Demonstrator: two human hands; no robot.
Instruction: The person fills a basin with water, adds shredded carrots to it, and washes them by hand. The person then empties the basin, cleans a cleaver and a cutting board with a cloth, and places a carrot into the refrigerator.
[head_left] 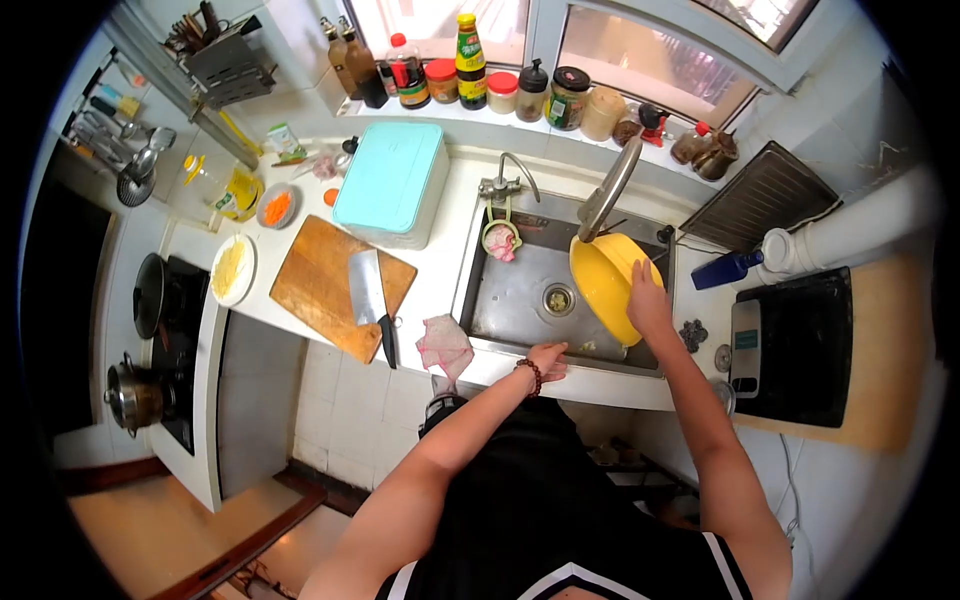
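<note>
My right hand [648, 300] grips the rim of a yellow basin [603, 283], which is tilted inside the steel sink [510, 295] on its right side. Above the basin's far rim is the head of a large faucet [612, 185]. My left hand [547, 364], with a beaded bracelet at the wrist, is at the sink's front edge; it holds nothing I can see, thumb and fingers apart. Left of it, a pink-edged cloth [445, 343] lies on the counter. A green-rimmed strainer [500, 238] with a pinkish scrap in it hangs at the sink's back left corner.
A cleaver [367, 287] lies on a wooden cutting board [325, 280], its handle past the board's edge. Behind stands a turquoise-lidded box [390, 180]. Shredded food fills a plate [233, 272] and a bowl of orange shreds [276, 207]. Bottles and jars line the windowsill.
</note>
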